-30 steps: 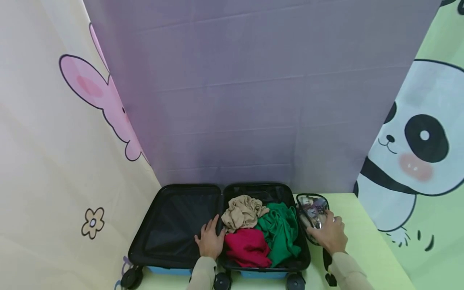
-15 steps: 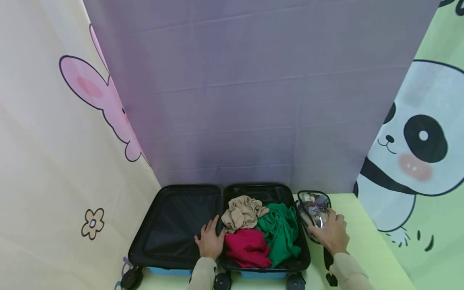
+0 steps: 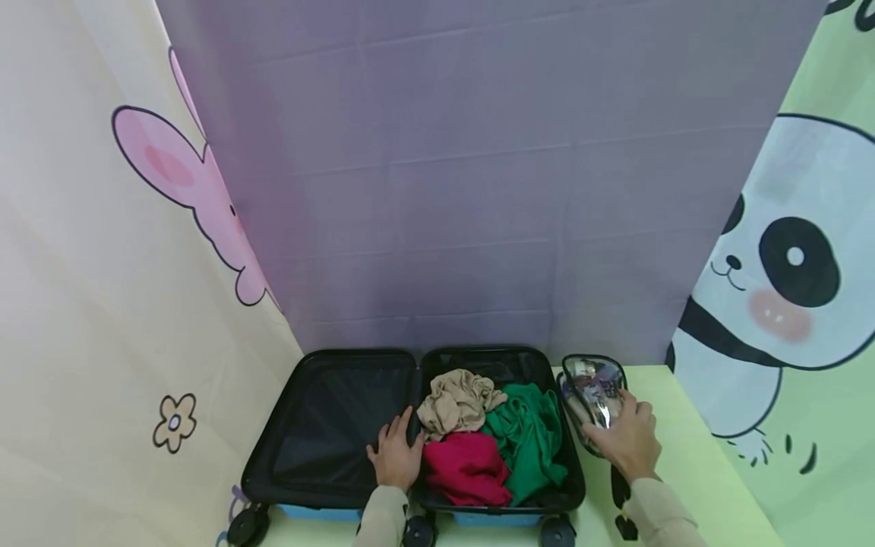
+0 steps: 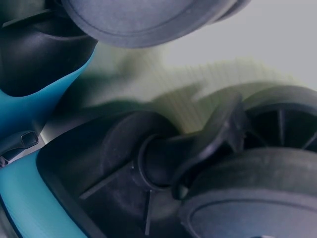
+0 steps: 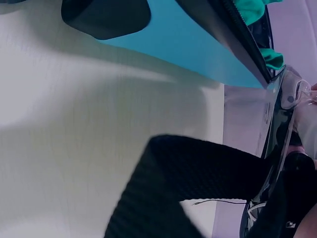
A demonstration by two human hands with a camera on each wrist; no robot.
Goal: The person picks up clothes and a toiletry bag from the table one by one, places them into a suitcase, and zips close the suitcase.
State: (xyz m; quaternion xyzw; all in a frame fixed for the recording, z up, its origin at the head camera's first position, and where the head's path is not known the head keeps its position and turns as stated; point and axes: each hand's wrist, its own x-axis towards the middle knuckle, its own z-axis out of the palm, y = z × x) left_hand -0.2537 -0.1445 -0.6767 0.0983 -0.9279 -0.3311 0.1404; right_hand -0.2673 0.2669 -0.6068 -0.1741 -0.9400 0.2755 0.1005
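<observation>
We are resting our left hand, fingers spread, on the middle edge of the open suitcase; with our right hand we are pinching the clear pouch (black-trimmed) just right of it.

The head camera is looking down across the open black-lined blue hard-shell suitcase; both wrist cameras are sharing it closely, left facing black plastic wheels, right facing its blue side.

In right hand: clear, black-edged, boxy plastic pouch, glossy | near grip: black, flat woven strap, matt, ribbed | left of grip: crumpled green cloth, matt; blue, boxy plastic suitcase, smooth
</observation>
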